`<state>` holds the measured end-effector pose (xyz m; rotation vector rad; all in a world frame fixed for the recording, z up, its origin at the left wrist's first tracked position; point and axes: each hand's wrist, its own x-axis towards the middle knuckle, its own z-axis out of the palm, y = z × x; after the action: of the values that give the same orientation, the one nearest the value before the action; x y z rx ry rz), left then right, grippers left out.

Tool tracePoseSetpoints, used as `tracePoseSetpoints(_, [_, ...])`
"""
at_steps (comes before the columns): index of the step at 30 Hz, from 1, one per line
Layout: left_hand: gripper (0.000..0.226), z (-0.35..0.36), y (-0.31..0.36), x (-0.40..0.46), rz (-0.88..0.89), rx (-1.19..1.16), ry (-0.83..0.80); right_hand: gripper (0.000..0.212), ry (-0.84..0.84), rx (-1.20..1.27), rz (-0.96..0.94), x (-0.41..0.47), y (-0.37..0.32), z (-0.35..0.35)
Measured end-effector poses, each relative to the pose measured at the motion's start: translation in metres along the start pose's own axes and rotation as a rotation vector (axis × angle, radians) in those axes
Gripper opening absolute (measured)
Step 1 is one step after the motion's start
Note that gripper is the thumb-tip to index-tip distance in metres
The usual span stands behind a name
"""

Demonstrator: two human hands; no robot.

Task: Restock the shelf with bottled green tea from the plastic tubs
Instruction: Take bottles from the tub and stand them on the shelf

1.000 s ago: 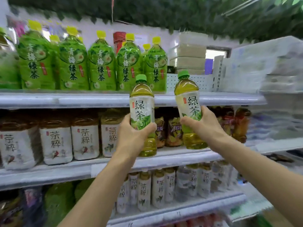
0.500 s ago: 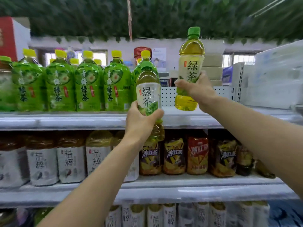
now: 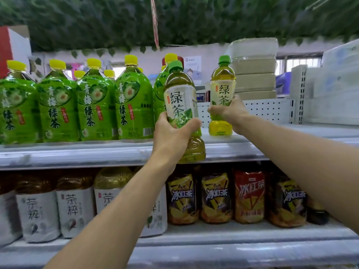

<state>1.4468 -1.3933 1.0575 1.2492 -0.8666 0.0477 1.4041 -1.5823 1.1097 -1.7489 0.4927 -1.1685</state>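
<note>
My left hand (image 3: 172, 133) grips a green-tea bottle (image 3: 181, 98) with a green cap and white label, upright in front of the top shelf's front edge (image 3: 77, 154). My right hand (image 3: 231, 111) grips a second green-tea bottle (image 3: 222, 82) of the same kind. Its base stands on or just above the top shelf, to the right of the row of large green bottles. No plastic tub is in view.
Several large yellow-capped green bottles (image 3: 93, 105) fill the top shelf's left part. A white perforated back panel (image 3: 272, 111) and stacked beige packs (image 3: 254, 74) stand behind the right bottle. Below, white-labelled tea bottles (image 3: 73, 208) and iced-tea bottles (image 3: 215, 197) line the middle shelf.
My right hand has lowered its bottle down to the top shelf surface. My left hand has lifted its bottle a little higher toward that shelf.
</note>
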Motion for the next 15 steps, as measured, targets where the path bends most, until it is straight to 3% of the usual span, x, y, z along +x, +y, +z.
tracePoseSetpoints(5, [0.044, 0.001, -0.005, 0.003, 0.028, -0.033, -0.015, 0.071, -0.121, -0.087, 0.034, 0.024, 0.009, 0.007])
tracePoseSetpoints(13, [0.043, 0.001, -0.010, 0.003, 0.036, -0.060, -0.011, 0.074, -0.168, -0.138, 0.101, 0.045, 0.014, 0.011])
tracePoseSetpoints(15, [0.043, 0.002, -0.009, 0.002, 0.040, -0.052, -0.011, 0.083, -0.171, -0.141, 0.109, 0.043, 0.013, 0.010])
